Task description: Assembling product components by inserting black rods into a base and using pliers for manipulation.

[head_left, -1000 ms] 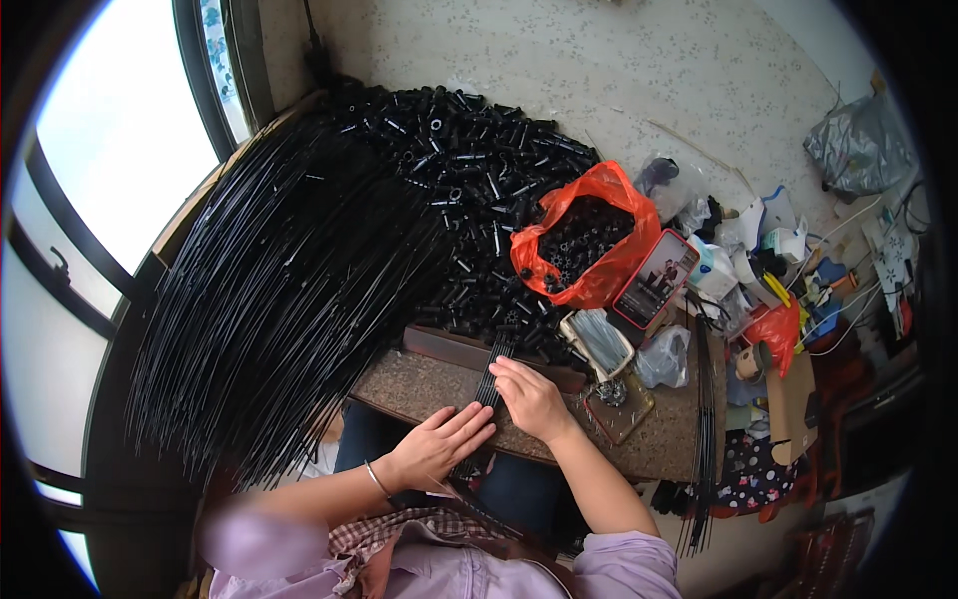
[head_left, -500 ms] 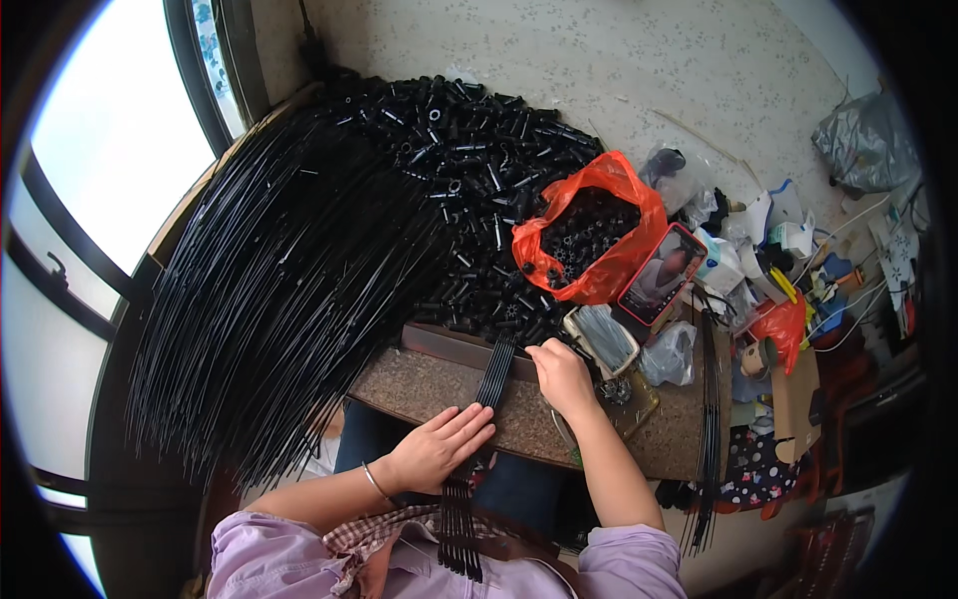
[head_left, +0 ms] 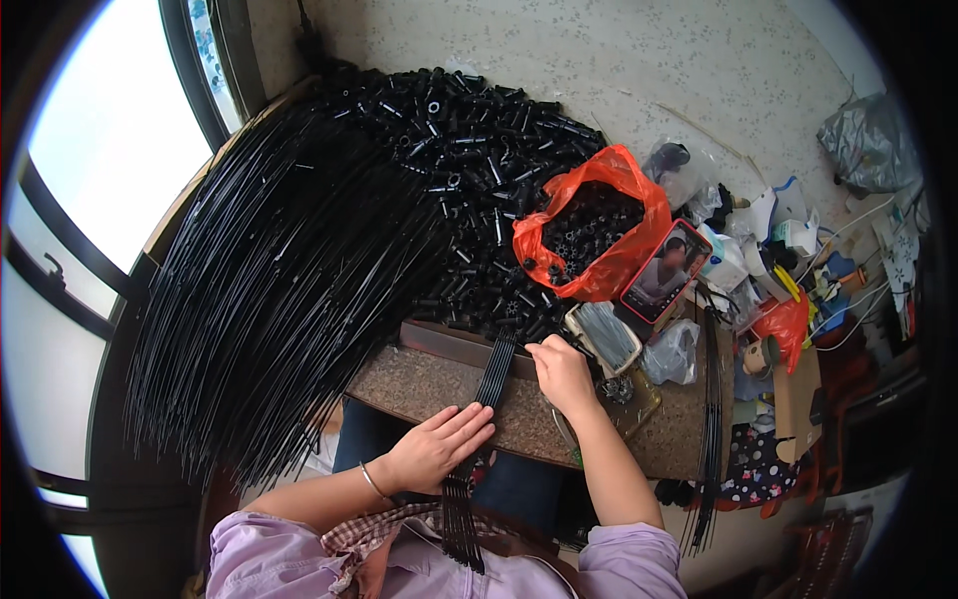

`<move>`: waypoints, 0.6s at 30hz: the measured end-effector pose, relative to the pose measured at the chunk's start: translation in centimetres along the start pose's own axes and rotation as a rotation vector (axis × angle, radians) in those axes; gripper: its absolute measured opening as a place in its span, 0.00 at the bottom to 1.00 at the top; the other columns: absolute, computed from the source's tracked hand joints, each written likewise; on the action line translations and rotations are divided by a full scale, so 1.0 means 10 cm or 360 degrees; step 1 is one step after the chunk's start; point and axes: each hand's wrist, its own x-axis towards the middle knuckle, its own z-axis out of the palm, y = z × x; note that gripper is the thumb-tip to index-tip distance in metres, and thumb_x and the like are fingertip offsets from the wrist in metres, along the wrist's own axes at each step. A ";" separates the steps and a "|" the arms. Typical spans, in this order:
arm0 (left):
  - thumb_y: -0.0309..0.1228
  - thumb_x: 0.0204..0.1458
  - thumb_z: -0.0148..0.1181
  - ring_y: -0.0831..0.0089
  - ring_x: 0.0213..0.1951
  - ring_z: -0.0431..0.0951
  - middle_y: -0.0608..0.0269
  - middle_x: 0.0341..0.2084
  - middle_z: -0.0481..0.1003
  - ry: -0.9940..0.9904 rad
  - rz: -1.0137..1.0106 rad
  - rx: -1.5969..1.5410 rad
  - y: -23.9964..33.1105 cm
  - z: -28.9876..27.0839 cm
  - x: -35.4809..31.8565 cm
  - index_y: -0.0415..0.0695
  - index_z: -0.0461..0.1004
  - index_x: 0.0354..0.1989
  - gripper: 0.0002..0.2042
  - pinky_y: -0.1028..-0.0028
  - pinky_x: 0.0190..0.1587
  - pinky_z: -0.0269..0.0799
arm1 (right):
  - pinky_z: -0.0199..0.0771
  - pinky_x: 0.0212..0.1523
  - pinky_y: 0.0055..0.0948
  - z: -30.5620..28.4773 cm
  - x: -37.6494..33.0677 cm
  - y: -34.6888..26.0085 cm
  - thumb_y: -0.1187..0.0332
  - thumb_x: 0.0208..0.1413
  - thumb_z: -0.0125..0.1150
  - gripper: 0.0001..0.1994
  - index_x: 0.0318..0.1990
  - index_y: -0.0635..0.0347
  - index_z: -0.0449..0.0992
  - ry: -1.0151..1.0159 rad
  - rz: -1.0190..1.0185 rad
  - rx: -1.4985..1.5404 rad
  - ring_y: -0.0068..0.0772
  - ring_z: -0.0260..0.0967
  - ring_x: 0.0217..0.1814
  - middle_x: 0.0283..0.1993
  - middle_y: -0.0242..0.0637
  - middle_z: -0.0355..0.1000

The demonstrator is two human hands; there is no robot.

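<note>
A flat row of thin black rods [head_left: 495, 371] lies across the wooden edge of the table, its lower ends hanging over my lap. My left hand [head_left: 439, 449] rests flat on the row with its fingers stretched out. By the upper ends of the rods, my right hand [head_left: 561, 371] is closed in a pinch. What sits between its fingertips is too small to make out. Just beyond, small black tubular parts [head_left: 494, 165] lie heaped. To the left spreads a large pile of long black rods [head_left: 269, 290].
A red plastic bag [head_left: 649, 190] of small black parts stands behind my right hand, with a phone [head_left: 667, 272] leaning by it. Near them are a tray of thin clear sticks [head_left: 607, 334] and a clear plastic bag [head_left: 672, 351]. More black rods [head_left: 710, 429] hang over the right edge.
The view has shifted very slightly. The hanging lower ends of the rods have swung a little to the right. Both hands stay in nearly the same place.
</note>
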 end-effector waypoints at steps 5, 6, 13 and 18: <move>0.43 0.43 0.51 0.60 0.65 0.47 0.50 0.63 0.48 0.0014 -0.0002 0.0034 -0.01 0.01 -0.01 0.37 0.49 0.62 0.38 0.63 0.63 0.43 | 0.69 0.32 0.33 -0.02 0.04 0.00 0.78 0.46 0.54 0.07 0.34 0.63 0.76 -0.0021 -0.0072 0.0048 0.44 0.68 0.31 0.28 0.42 0.67; 0.42 0.43 0.51 0.60 0.65 0.47 0.50 0.63 0.48 0.0000 0.0004 0.0070 -0.01 0.02 -0.01 0.37 0.49 0.62 0.38 0.63 0.63 0.43 | 0.69 0.32 0.33 -0.02 0.05 0.00 0.78 0.46 0.55 0.07 0.34 0.63 0.76 -0.0042 -0.0078 0.0025 0.44 0.68 0.31 0.28 0.42 0.67; 0.38 0.41 0.51 0.61 0.65 0.48 0.51 0.63 0.49 0.0041 0.0003 0.0030 0.00 0.01 -0.01 0.37 0.50 0.62 0.36 0.64 0.63 0.44 | 0.69 0.33 0.33 0.03 0.20 0.09 0.75 0.44 0.58 0.05 0.31 0.61 0.75 0.0011 -0.0430 -0.0155 0.39 0.67 0.33 0.27 0.36 0.68; 0.38 0.39 0.52 0.62 0.65 0.48 0.51 0.63 0.49 0.0014 -0.0003 0.0102 -0.01 0.01 -0.01 0.37 0.50 0.62 0.38 0.64 0.63 0.44 | 0.68 0.32 0.31 -0.23 0.10 0.24 0.75 0.39 0.60 0.07 0.29 0.58 0.75 0.0196 -0.0584 -0.0541 0.35 0.65 0.33 0.27 0.32 0.68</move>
